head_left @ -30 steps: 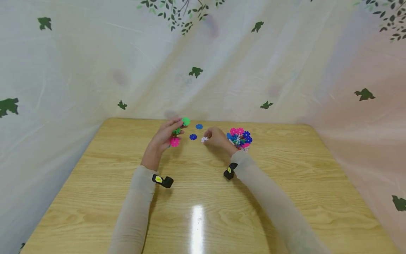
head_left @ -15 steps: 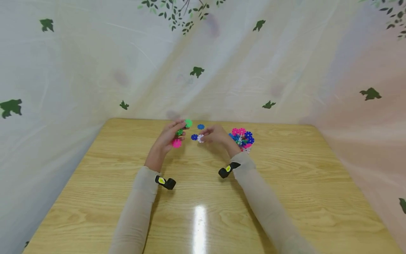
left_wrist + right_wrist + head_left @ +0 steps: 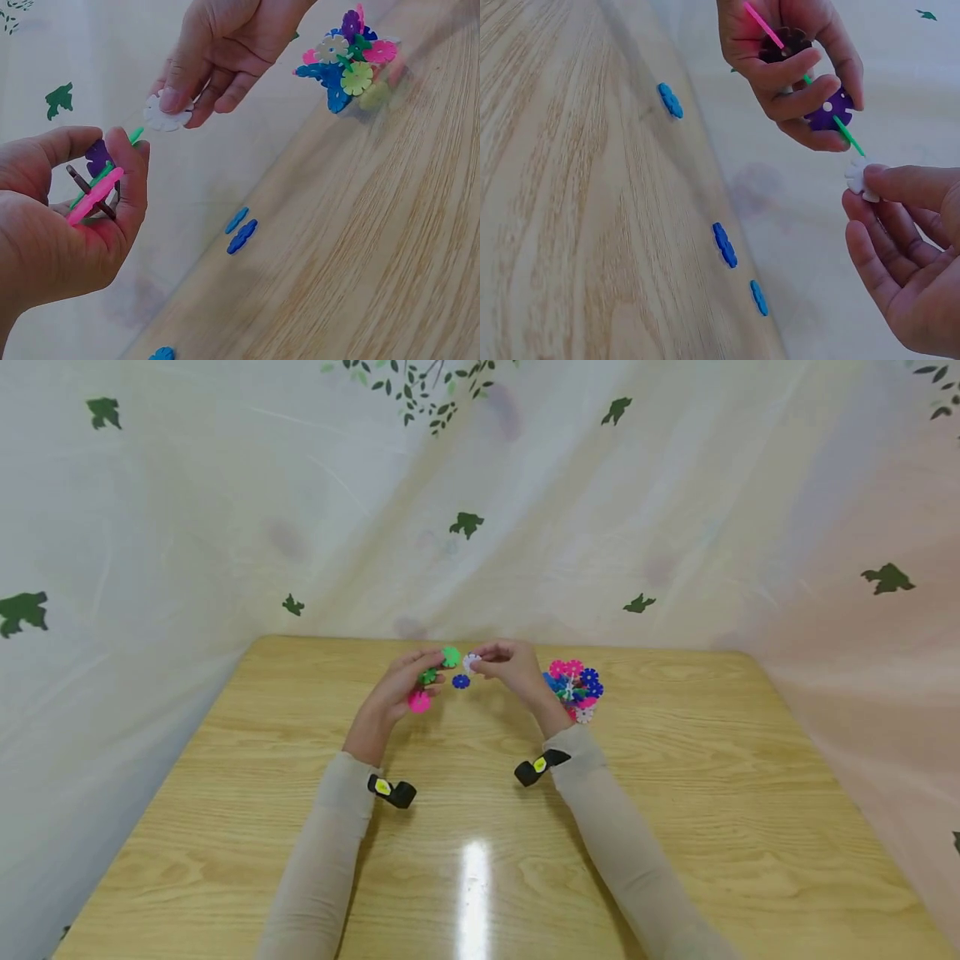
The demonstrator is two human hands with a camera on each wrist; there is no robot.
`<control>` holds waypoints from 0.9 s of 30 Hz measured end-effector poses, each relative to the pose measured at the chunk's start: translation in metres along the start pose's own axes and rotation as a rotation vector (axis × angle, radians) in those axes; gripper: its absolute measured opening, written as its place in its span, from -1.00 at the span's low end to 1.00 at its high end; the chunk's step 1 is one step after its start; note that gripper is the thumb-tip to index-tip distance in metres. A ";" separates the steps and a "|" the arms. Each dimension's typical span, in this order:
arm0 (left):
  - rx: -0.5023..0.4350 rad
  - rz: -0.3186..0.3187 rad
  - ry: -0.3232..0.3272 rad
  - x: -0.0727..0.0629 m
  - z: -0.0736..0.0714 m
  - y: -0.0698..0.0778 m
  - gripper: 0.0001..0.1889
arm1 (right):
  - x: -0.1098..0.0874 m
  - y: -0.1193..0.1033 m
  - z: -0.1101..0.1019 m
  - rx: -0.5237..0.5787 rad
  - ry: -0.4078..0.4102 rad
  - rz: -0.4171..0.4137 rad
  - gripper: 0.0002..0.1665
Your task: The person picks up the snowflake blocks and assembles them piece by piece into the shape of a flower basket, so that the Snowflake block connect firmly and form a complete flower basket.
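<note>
My left hand (image 3: 388, 693) grips a small chain of slotted snowflake discs. In the left wrist view a pink disc (image 3: 96, 196), brown edges and a purple disc (image 3: 97, 159) show among its fingers. A bright green disc (image 3: 451, 657) stands out at its fingertips. Between thumb and fingers, my right hand (image 3: 519, 675) pinches a white snowflake disc (image 3: 857, 180). That disc is right at the edge of the green one in the right wrist view. Both hands are raised over the table's far side.
A dark blue disc (image 3: 242, 237) and light blue discs (image 3: 759, 298) lie on the wooden table (image 3: 480, 777) below the hands. To the right sits a multicoloured cluster of joined discs (image 3: 573, 687). A patterned curtain (image 3: 525, 527) hangs behind the far edge.
My right hand has lifted the white disc up and left, from beside the dark blue disc toward the green one. The left hand has shifted slightly right, keeping its chain.
</note>
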State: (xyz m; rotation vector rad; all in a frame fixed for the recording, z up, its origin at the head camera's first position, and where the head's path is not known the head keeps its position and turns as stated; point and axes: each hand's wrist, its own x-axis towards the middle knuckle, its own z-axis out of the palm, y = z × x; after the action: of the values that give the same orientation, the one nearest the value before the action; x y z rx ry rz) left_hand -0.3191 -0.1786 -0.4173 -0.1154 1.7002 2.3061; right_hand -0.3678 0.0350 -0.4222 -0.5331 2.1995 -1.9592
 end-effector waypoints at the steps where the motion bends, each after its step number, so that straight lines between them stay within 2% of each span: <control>1: 0.008 0.001 -0.001 0.000 0.000 0.000 -0.84 | 0.000 0.000 0.001 -0.005 0.011 -0.015 -0.74; 8: 0.008 -0.003 0.011 -0.001 -0.001 0.001 -0.78 | -0.002 -0.003 0.004 -0.049 0.041 -0.110 -0.79; 14: 0.022 0.001 0.013 -0.001 0.000 0.002 -0.75 | -0.004 -0.005 0.006 -0.097 0.065 -0.155 -0.84; 22: 0.002 -0.003 0.022 0.001 0.005 0.001 -0.77 | -0.005 -0.003 0.009 -0.098 0.066 -0.178 -0.85; 27: -0.006 0.009 0.040 0.002 0.010 -0.001 -0.78 | -0.006 -0.001 0.010 -0.086 0.104 -0.177 -0.86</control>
State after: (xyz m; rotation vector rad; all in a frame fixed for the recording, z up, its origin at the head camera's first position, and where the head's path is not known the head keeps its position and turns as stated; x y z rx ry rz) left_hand -0.3197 -0.1683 -0.4160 -0.1568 1.7165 2.3301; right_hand -0.3585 0.0274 -0.4234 -0.6741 2.3842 -2.0274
